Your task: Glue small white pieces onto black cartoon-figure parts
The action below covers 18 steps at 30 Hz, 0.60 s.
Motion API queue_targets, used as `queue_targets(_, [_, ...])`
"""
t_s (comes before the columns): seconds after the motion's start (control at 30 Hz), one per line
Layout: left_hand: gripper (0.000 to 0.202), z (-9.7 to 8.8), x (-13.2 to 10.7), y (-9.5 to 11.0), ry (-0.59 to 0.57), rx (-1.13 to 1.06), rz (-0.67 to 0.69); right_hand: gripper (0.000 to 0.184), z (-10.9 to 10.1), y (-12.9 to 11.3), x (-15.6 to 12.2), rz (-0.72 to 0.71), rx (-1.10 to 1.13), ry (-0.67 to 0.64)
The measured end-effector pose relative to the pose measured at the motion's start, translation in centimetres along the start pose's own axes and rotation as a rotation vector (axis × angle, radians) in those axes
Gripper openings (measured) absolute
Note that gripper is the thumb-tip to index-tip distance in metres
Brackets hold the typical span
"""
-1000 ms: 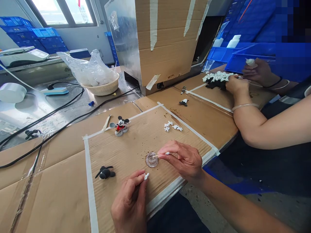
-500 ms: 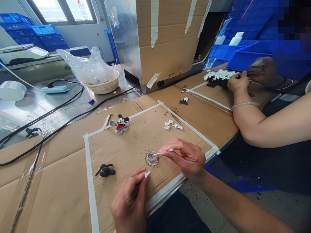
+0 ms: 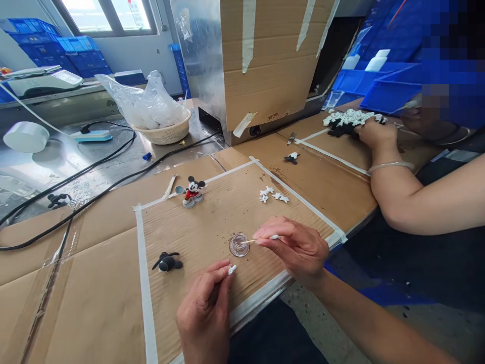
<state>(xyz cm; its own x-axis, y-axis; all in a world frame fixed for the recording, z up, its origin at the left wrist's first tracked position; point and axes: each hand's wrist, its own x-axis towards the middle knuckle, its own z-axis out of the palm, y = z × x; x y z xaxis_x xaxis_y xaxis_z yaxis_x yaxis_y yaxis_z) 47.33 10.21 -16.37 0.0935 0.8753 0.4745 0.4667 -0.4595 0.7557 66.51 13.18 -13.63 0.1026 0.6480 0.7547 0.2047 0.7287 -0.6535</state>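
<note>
The right hand (image 3: 297,250) hovers just beside the glass dish (image 3: 239,245), back of the hand up, thumb and fingers (image 3: 275,227) pinched together, its forearm (image 3: 373,316) reaching in from the lower right. The left hand (image 3: 204,318) sits lower, below the dish, its fingers curled into a pinch.

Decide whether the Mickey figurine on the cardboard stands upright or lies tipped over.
Upright: the Mickey figurine stands on its round grey base, head on top, on the taped cardboard.
</note>
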Motion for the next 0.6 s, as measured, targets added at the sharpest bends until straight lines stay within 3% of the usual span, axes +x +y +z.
queue_targets(0.2, [0.015,0.0,0.1,-0.1,0.004,-0.005,0.002,0.020,0.2,0.0,-0.2,0.011,0.116,0.015])
queue_targets(0.6, [0.014,0.0,-0.2,0.2,-0.020,-0.056,-0.037,0.015,1.3,-1.0,-0.7,-0.007,0.163,-0.160])
